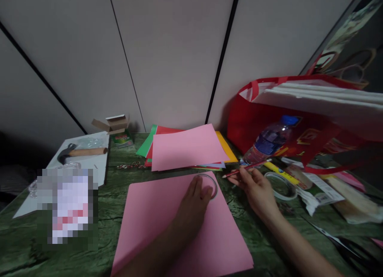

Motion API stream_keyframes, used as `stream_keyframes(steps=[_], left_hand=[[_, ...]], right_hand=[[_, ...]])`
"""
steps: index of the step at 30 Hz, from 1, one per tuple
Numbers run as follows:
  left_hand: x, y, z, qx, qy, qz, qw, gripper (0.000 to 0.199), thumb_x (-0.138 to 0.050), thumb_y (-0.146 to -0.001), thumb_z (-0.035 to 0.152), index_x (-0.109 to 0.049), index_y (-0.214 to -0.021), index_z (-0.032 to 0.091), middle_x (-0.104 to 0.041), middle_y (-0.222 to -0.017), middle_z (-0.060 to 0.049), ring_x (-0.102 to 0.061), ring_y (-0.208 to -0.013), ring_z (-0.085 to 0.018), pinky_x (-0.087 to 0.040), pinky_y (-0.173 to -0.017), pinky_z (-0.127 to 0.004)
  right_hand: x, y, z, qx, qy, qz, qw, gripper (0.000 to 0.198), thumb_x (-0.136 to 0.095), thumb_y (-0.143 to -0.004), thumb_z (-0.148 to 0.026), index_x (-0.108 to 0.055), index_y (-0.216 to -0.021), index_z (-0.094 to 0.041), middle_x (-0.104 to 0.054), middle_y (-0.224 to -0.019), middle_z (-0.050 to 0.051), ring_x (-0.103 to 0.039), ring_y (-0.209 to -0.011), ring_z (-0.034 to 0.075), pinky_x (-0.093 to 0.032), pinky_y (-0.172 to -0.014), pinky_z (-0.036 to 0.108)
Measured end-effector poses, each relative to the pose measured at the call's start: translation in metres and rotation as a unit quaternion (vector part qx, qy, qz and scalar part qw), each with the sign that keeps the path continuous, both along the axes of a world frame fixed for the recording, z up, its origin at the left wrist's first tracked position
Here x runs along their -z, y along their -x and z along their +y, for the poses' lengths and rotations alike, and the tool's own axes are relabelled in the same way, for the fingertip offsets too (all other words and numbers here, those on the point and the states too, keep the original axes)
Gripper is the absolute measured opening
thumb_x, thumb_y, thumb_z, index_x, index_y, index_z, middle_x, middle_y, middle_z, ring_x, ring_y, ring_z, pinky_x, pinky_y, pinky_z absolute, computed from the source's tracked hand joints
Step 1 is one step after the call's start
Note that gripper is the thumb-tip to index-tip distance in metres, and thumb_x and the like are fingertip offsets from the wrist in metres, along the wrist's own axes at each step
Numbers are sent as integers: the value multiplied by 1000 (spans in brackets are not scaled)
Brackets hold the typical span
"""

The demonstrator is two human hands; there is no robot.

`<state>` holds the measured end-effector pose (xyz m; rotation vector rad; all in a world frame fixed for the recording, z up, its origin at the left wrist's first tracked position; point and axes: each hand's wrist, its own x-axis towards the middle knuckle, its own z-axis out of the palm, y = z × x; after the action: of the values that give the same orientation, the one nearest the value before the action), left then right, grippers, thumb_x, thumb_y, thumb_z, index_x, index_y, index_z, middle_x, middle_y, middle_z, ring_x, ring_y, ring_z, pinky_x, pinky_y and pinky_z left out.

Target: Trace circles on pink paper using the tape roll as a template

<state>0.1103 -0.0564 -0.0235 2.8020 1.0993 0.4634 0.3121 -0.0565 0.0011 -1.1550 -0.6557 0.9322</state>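
Note:
A stack of pink paper (155, 213) lies in front of me. Near its top right corner sits a thin round ring (216, 191), perhaps a roll of tape, with pink paper showing through its middle. My left hand (194, 205) presses it to the paper, fingers on its left side and thumb near its lower right. My right hand (257, 189) is just off the sheet's right edge, pinching a red pencil (231, 173) whose tip points left toward the ring.
Coloured sheets (188, 149) lie behind. At right are a water bottle (266, 141), a red bag (245, 117), a white tape roll (291, 195), a yellow marker (281, 173) and scissors (338, 241). At left are a hammer (86, 151), a small open box (121, 137) and a blurred-out item (73, 205).

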Motion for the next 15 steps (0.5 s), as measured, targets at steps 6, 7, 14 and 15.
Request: stream_keyframes(steps=[6,7,14,15], left_hand=[[6,-2,0,13,17,5,1000,61,-45,-73,-3,-44,-130,19,-30,-149,-16,-23,-139,-33,-33,-107,-49],[9,-2,1,15,19,8,1000,60,-46,-73,-2,-45,-129,18,-30,-149,-17,-22,-139,-34,-32,-108,-49],[17,-5,2,52,1,26,998,63,-52,-79,11,-37,-140,19,-25,-149,-21,-18,-138,-41,-23,-109,-57],[16,-5,2,57,1,35,998,62,-52,-80,12,-38,-140,18,-26,-148,-22,-19,-138,-42,-23,-108,-58]], right_hand=[[2,18,46,-68,-32,-72,995,48,-77,-61,-56,-54,-83,-20,-64,-64,-4,-68,-61,16,-61,-61,33],[5,22,51,-78,-31,-85,993,48,-75,-62,-58,-53,-84,-21,-64,-64,-3,-68,-60,17,-61,-60,34],[19,41,71,-152,-11,-155,976,43,-65,-71,-59,-47,-88,-24,-63,-69,-3,-68,-55,20,-60,-55,37],[19,43,72,-155,-11,-156,976,41,-64,-72,-57,-47,-89,-24,-62,-69,-3,-67,-55,20,-60,-54,37]])
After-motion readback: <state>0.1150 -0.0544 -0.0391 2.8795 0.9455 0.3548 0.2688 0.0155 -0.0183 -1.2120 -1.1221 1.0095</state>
